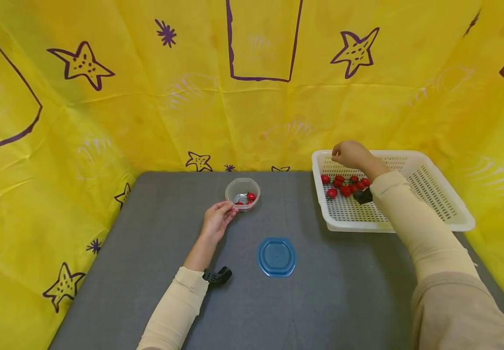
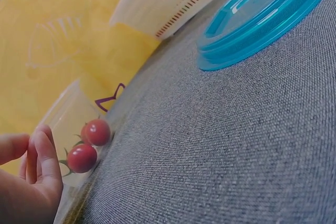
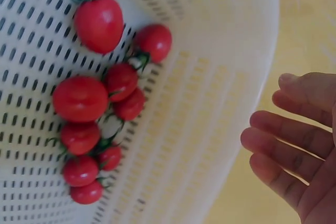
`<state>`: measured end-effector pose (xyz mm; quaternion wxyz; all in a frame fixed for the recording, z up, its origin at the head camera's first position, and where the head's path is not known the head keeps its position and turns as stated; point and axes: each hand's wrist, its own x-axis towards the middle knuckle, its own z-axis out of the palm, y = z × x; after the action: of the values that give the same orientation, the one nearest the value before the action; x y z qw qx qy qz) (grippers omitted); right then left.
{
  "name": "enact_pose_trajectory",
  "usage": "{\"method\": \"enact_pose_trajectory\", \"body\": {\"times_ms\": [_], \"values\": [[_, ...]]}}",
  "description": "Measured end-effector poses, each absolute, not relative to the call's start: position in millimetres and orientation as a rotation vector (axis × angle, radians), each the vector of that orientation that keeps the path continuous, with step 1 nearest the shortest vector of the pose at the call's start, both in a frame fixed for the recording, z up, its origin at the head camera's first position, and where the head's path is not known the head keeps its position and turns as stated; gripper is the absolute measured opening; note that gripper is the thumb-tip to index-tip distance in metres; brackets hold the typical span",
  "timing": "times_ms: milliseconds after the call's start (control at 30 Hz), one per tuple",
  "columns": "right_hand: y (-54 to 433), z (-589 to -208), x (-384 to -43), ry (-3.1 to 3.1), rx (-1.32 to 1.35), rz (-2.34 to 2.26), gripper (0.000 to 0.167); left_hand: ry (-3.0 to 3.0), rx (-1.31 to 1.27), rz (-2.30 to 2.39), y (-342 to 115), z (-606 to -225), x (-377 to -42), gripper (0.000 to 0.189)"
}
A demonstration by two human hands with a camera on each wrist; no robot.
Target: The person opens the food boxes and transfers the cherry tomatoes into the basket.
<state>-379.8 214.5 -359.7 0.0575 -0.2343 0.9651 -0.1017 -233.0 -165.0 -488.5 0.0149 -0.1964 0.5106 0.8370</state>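
My left hand [image 1: 217, 221] pinches the near rim of a small clear plastic container [image 1: 243, 183]. A few red cherry tomatoes [image 1: 251, 196] with green stems lie in it, and two of them show plainly in the left wrist view. Over the far left rim of a white perforated basket [image 1: 409, 226] hovers my right hand [image 1: 353, 154]. Its fingers [image 3: 283, 129] are loosely bent, with nothing between them. Several cherry tomatoes [image 3: 80, 99] sit in the basket's left part, below that hand; my forearm hides some of the basket.
A blue round lid [image 1: 276, 257] lies on the grey table [image 1: 321, 301], nearer than the container. Yellow cloth [image 1: 147, 121] printed with starfish hangs behind the table and at both sides. A black wrist strap [image 1: 217, 275] is on my left wrist.
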Motion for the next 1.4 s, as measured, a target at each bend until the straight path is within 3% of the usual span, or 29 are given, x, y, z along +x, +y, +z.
{"method": "enact_pose_trajectory", "body": {"times_ms": [533,1167,1400], "values": [[152,-362,-375,2.898,-0.988,-0.040,0.025,1.616,-0.620,2.561,-166,-486,-237,0.003],[78,-363,-362,2.832,-1.189,-0.338,0.020,1.576,-0.639,2.571,-166,-486,-236,0.003],[52,-373,-356,2.741,-1.222,-0.403,0.022,1.599,-0.653,2.564,-166,-485,-235,0.014]]}}
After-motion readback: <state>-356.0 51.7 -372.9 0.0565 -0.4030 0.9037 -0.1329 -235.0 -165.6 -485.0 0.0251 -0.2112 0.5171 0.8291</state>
